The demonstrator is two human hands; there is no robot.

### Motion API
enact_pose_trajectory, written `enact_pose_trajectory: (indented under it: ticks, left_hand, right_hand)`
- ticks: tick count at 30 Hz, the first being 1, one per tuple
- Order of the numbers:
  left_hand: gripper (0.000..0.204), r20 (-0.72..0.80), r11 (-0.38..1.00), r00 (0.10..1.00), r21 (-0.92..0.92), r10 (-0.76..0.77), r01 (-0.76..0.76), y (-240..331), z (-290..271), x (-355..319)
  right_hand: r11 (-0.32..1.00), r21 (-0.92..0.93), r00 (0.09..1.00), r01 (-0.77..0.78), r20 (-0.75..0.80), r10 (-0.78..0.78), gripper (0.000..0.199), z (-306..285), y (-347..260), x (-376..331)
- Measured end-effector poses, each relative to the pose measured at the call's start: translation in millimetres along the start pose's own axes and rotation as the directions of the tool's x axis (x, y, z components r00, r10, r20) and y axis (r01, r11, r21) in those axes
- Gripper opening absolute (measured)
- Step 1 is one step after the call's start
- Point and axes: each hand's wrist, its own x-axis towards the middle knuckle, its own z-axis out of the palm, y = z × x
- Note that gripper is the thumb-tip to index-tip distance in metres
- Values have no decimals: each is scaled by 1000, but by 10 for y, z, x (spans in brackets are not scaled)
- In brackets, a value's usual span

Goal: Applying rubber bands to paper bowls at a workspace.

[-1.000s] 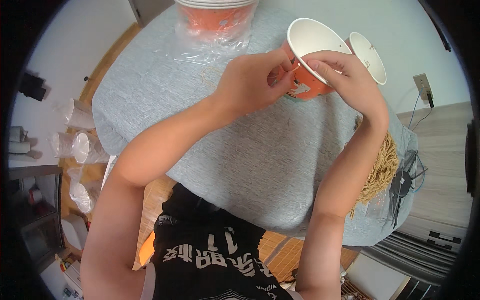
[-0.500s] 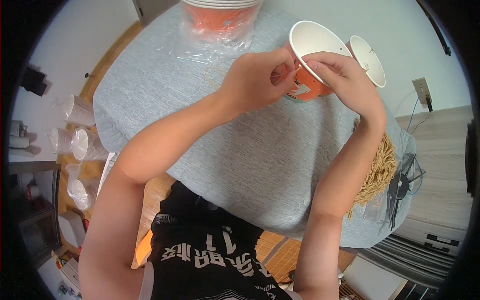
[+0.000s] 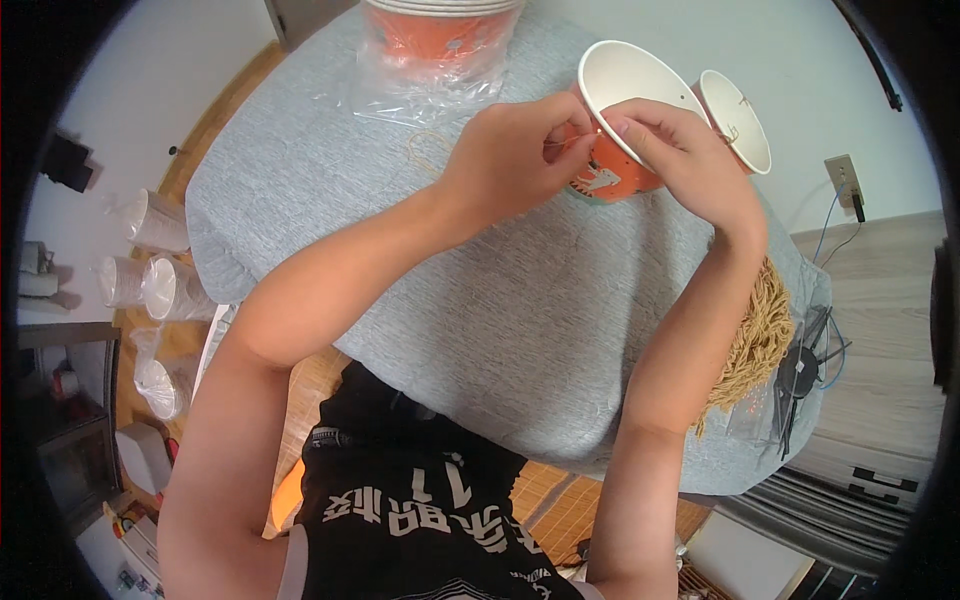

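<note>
An orange paper bucket [image 3: 622, 182] with a white inside and small punched holes is tilted toward me at the far right of the table. My right hand [image 3: 690, 165] grips its near rim, thumb outside and fingers reaching inside. Beside the rim, my left hand [image 3: 520, 150] is closed in a pinch on a thin tan string. A short length of that string runs to the rim near my right thumb, and a loose loop of string [image 3: 430, 148] lies left of my left wrist. Where the string passes through the bucket is hidden.
A second paper bucket [image 3: 752, 130] with string in its side stands behind, to the right. Stacked orange buckets [image 3: 440, 35] in clear plastic stand at the far edge. A bundle of tan strings [image 3: 750, 350] lies beyond my right forearm, near a black stand [image 3: 798, 375]. Grey cloth [image 3: 500, 330] covers the table.
My right hand and forearm have shifted slightly left. The string between my left hand and the rim shows a little straighter, and its loose loop has moved slightly.
</note>
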Motion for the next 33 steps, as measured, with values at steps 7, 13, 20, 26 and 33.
enact_pose_trajectory:
  ticks: [7,13,20,26,33]
  left_hand:
    - [12,10,1000,1000,7,-21,21,14,6,0]
    - [13,15,999,999,-13,-43,43,7,6,-5]
    - [12,-8,999,999,-31,-44,43,6,-6,-17]
    - [10,-18,999,999,-20,-44,44,-8,-5,-14]
    - [10,-57,1000,998,19,-1,3,-13,43,-14]
  right_hand:
    - [994,-108,1000,-8,9,9,29,-2,72,29]
    - [991,-128,999,-44,-12,43,29,32,25,24]
    - [998,-15,998,-55,12,56,32,13,-18,-8]
    - [998,-41,999,-38,9,38,34,-22,18,4]
    - [998,-55,1000,9,13,-8,31,-23,69,-8]
